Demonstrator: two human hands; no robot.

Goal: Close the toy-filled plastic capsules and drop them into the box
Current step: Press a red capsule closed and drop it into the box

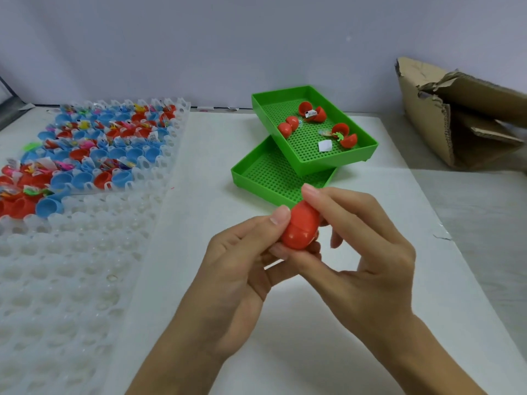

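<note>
A red plastic capsule [301,226] sits between both hands above the white table, its two halves joined with a seam showing. My left hand [242,260] grips its lower left side, thumb on top. My right hand [359,246] holds it from the right, index finger pressing on its top end. Three open red capsules [312,111] with small toys lie in the upper green tray [368,138]. The cardboard box [456,115] lies at the far right, its opening turned toward the table.
A second green tray [242,173] lies under the first one. At the left, a clear moulded holder [85,266] carries several open red and blue capsule halves with toys at its far end. A grey wall stands behind the table.
</note>
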